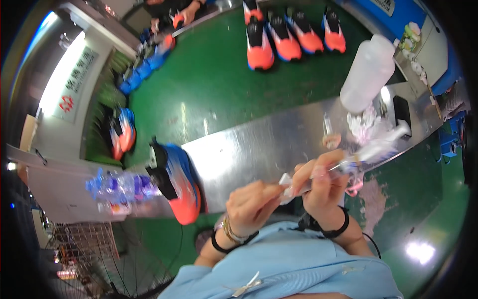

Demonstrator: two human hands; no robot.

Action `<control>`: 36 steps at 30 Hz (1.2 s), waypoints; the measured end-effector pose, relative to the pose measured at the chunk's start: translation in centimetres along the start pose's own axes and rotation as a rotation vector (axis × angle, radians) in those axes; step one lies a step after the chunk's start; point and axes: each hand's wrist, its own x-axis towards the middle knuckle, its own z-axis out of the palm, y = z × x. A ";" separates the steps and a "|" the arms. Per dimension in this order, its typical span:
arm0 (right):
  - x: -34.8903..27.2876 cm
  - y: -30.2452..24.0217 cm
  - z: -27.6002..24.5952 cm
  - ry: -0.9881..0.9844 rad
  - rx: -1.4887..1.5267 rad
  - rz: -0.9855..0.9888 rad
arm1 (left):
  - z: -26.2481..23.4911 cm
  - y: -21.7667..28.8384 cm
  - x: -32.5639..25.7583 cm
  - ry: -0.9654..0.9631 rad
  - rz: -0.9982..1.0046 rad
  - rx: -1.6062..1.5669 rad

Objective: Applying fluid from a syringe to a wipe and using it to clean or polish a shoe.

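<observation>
Over the front edge of the metal bench (254,154), my two hands meet. My left hand (254,204) is closed, pinching a crumpled white scrap (286,189) that looks like tissue or cloth. My right hand (323,184) wraps round a clear, syringe-like tube (341,168). Its near end meets the white scrap; its far end, whitish and blurred, points up to the right. Left of my hands, a sports shoe (184,189), coral at the toe with blue and black, stands on the bench.
A large white plastic bottle (366,74) stands at the back right, near crumpled white tissue (366,124), a small clear tool (328,132) and a black box (402,114). Clear plastic bottles (122,187) are at left. More shoes (260,50) sit on the green surface; another person's hand (189,14) is beyond.
</observation>
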 end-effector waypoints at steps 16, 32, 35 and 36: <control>1.1 3.9 -1.6 -0.302 -0.109 0.566 | -1.1 -3.7 -3.0 -0.273 -0.169 0.106; -1.1 1.4 -6.2 0.148 -0.263 0.392 | -0.5 -5.5 -4.9 0.215 -0.286 -0.103; -1.6 2.0 -4.9 0.067 -0.326 0.276 | 1.0 -5.5 -3.5 0.237 -0.219 -0.212; -1.4 1.3 -4.1 0.030 -0.291 0.251 | 1.4 -5.2 -3.2 0.254 -0.263 -0.345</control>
